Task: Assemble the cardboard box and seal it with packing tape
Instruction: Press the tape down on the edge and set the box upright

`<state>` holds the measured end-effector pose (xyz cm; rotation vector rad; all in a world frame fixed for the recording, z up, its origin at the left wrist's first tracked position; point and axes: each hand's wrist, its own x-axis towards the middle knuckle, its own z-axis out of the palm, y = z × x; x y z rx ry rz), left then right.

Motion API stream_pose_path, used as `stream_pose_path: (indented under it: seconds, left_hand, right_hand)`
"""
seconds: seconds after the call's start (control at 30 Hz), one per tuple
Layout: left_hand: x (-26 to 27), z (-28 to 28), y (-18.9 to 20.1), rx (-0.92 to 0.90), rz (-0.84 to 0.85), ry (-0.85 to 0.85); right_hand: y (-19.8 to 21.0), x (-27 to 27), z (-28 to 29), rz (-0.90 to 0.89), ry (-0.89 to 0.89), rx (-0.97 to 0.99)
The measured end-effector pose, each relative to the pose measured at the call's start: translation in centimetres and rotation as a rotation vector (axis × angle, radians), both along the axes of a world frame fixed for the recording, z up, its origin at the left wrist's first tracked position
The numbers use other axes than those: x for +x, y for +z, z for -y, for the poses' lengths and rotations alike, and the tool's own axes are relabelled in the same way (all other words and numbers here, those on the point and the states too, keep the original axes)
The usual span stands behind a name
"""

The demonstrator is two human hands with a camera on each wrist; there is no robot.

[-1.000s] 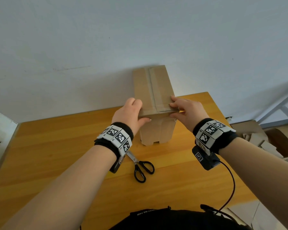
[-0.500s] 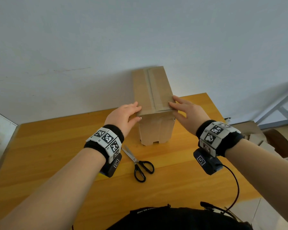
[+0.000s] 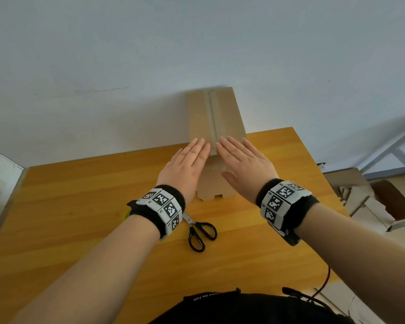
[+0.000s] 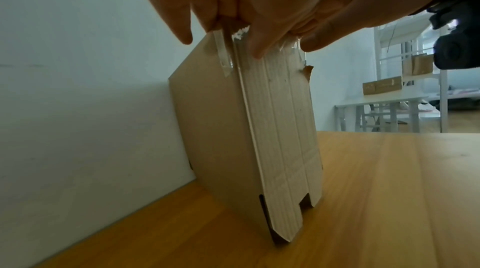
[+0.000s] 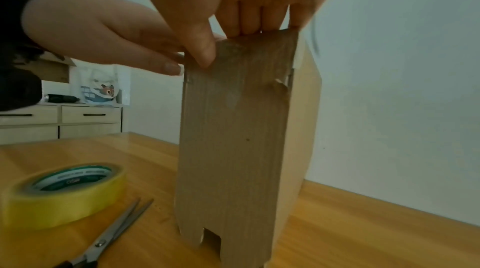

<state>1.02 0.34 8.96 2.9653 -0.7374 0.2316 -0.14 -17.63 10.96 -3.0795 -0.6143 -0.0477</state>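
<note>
Now we have let go of the near tape end: our left hand (image 3: pixel 185 164) and right hand (image 3: pixel 243 163) lie flat, fingers straight, atop the cardboard box (image 3: pixel 216 118) at the tabletop's (image 3: pixel 80 206) far edge. We judge this seam sealed, needing only a smoothing press

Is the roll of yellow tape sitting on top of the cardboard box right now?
No, the yellow tape roll lies on the wooden table beside the scissors, left of the cardboard box.

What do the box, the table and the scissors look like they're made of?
Box: matte brown cardboard, likely corrugated, judging by ribbed lines on its face. Table: wood or wood veneer, with visible grain and slight sheen. Scissors: metal blades, glossy black handles, probably plastic.
</note>
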Motion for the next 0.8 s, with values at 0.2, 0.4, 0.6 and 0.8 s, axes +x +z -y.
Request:
stream_pose_path:
  seconds: [0.2, 0.4, 0.6, 0.8]
  left_hand:
    - [0.1, -0.2, -0.3, -0.074, -0.053, -0.001]
    - [-0.4, 0.8, -0.3, -0.216, -0.138, 0.066]
    - [0.0, 0.6, 1.1, -0.245, -0.2, 0.118]
    - [1.2, -0.8, 2.8, -0.299, -0.144, 0.118]
  right_hand:
    - [-1.1, -0.5, 0.9, 0.058, -0.047, 0.089]
    - [-1.8, -0.5, 0.5, 0.045, -0.163, 0.385]
    - [-0.3, 0.4, 1.4, 0.006, -0.435, 0.827]
    - [-0.3, 0.8, 2.4, -0.095, -0.584, 1.085]
